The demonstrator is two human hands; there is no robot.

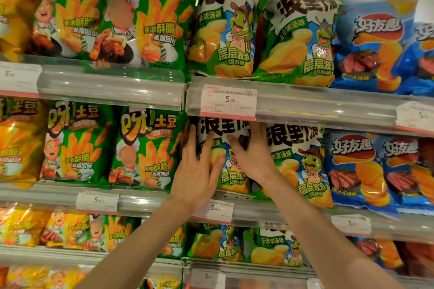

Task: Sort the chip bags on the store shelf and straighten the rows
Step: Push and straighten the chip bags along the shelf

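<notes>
While both hands flank it, the frog bag [231, 159] half hidden: left hand [199, 171] flat, released; right hand [253, 159] grip unclear.

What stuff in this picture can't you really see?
Head view:
- The middle of the frog bag: hidden behind the left hand and right hand.
- Small print on the price tag: too small and blurred; only the 5.90 reads.
- The yellow bag at top left: blurred and cut off by the left edge.
- The bags behind the front row: hidden by the front bags.
</notes>
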